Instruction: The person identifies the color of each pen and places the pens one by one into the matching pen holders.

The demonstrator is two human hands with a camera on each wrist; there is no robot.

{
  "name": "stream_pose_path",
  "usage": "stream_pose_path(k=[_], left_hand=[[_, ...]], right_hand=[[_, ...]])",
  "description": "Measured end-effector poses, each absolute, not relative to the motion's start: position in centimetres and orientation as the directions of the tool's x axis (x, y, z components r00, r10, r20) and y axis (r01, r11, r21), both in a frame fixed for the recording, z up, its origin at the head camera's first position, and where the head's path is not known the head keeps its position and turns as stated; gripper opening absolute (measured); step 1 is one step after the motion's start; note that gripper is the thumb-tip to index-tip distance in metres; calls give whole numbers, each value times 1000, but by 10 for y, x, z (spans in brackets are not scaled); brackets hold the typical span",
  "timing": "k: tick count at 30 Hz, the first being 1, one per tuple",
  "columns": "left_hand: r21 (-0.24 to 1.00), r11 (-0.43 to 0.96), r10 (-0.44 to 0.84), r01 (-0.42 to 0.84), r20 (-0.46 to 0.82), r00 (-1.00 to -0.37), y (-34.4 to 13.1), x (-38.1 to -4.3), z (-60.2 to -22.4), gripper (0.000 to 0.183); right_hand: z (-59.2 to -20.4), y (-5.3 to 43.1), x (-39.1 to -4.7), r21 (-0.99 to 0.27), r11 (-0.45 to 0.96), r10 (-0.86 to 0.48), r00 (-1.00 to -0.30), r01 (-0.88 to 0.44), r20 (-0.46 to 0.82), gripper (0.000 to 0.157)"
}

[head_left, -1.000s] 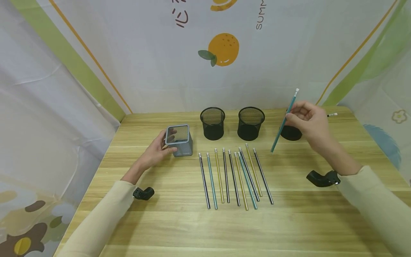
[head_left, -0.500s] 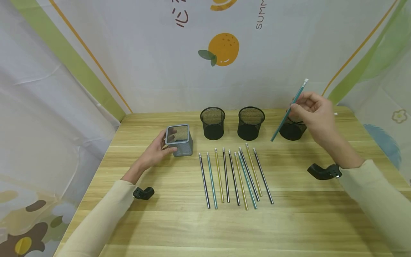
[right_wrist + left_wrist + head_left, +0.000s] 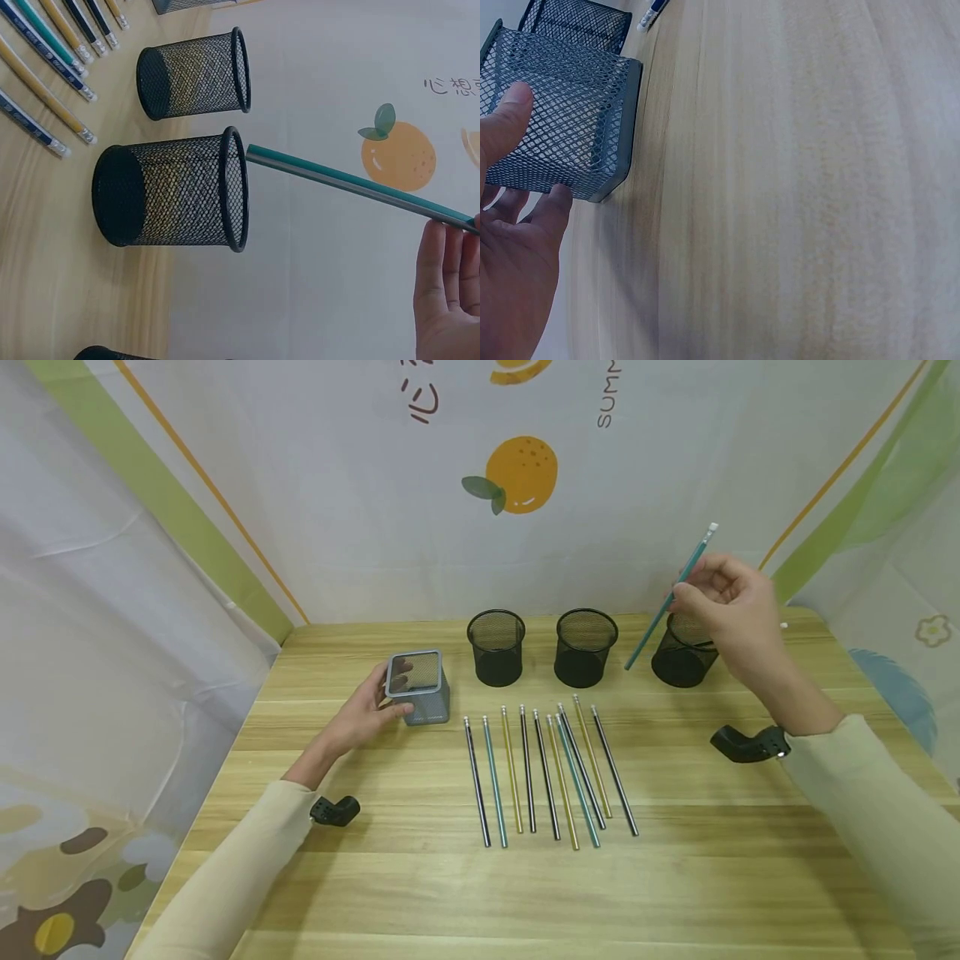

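A grey square mesh pen holder (image 3: 417,685) stands upright at the left of the table. My left hand (image 3: 366,714) holds it, thumb on the near side and fingers round the far left; the left wrist view shows the thumb (image 3: 508,120) against its mesh. My right hand (image 3: 731,602) pinches a teal pencil (image 3: 670,600), raised and slanted, white eraser end up. Its lower end hangs in the air between the middle black mesh pen cup (image 3: 583,664) and the right one (image 3: 678,664). In the right wrist view that end appears close to the middle cup's rim (image 3: 232,187).
Another round black mesh pen cup (image 3: 498,664) stands at the left of the row. Several pencils, dark, teal and yellow, lie side by side before the cups, such as a yellow pencil (image 3: 512,768). Past my right hand a white pencil end (image 3: 783,625) shows.
My right hand has risen and moved back, carrying the teal pencil up off the front of the right cup and then slightly left. The left hand and grey holder have stayed put.
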State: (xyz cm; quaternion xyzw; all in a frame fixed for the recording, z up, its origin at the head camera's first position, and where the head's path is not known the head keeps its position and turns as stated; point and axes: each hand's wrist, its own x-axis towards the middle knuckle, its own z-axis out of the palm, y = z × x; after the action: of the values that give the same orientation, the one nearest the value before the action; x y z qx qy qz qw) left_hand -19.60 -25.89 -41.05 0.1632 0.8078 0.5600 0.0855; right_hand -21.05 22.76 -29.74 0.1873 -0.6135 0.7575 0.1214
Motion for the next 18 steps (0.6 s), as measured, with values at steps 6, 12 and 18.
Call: stream_pose_path(k=[6, 12, 18], left_hand=[[933, 315, 361, 171, 48, -931, -260, -196, -411, 71], [934, 313, 365, 174, 51, -930, -260, -196, -411, 71], [936, 307, 367, 169, 47, -929, -259, -196, -410, 71]], right_hand=[[-293, 221, -215, -877, -228, -40, -896, -423, 443, 19], [-290, 216, -219, -869, -216, -19, -888, -446, 460, 18], [-291, 214, -221, -875, -200, 5, -893, -441, 450, 17]])
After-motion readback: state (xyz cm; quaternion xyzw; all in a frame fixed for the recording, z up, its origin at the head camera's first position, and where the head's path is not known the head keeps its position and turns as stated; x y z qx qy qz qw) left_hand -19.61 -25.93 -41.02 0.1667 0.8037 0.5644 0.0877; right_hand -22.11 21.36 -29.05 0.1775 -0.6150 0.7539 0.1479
